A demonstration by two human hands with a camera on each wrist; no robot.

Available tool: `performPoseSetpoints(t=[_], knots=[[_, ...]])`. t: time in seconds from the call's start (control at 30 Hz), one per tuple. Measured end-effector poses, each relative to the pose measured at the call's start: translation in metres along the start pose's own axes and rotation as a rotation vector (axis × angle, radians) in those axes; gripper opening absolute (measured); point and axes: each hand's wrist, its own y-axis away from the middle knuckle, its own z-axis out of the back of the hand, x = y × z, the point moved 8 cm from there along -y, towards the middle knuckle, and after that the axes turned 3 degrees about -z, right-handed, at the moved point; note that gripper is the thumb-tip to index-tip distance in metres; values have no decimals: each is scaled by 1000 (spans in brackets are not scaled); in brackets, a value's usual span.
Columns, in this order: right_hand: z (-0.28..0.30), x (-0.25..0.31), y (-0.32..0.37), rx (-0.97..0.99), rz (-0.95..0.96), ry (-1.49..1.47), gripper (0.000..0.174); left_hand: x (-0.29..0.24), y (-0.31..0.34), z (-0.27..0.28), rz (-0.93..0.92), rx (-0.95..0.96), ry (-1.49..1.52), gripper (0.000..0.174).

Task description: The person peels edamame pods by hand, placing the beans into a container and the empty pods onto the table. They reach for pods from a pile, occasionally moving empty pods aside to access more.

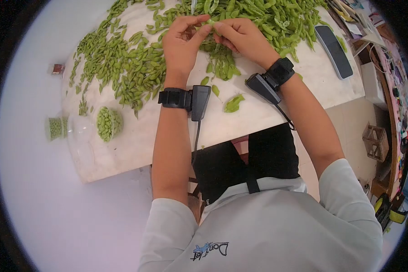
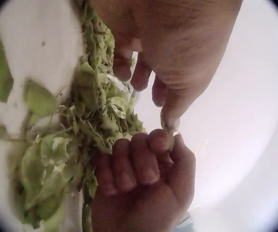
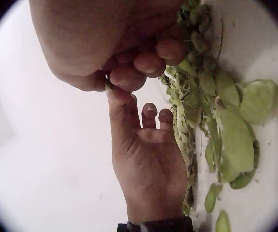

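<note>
An edamame pod is pinched between my two hands above the heaped pods at the far side of the table. My left hand holds one end with thumb and index finger, its other fingers loosely bent. The thumb and curled index finger of my right hand grip the other end. In the right wrist view only a small green tip of the pod shows; the fingertips hide most of it. Flattened, split-looking pods lie below the right hand.
Many whole pods spread over the table's left side, and a large heap lies behind the hands. A clear container of shelled beans stands at left front. A phone lies at the right, and a loose pod near the front edge.
</note>
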Motion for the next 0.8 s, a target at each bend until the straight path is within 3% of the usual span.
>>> performPoseSetpoints(t=[0.17,0.27,0.47,0.8], knots=[[0,4,0,12,28,35,38,-2,1,-5,-9,74,96,19],[0,10,5,25,17,-55,38,11,7,-9,195,94,186,19],[-2,11,5,60,56,-61,38,18,7,-9,189,29,349,17],[-1,3,3,71,5,-152,38,30,8,-15,273,126,452,17]])
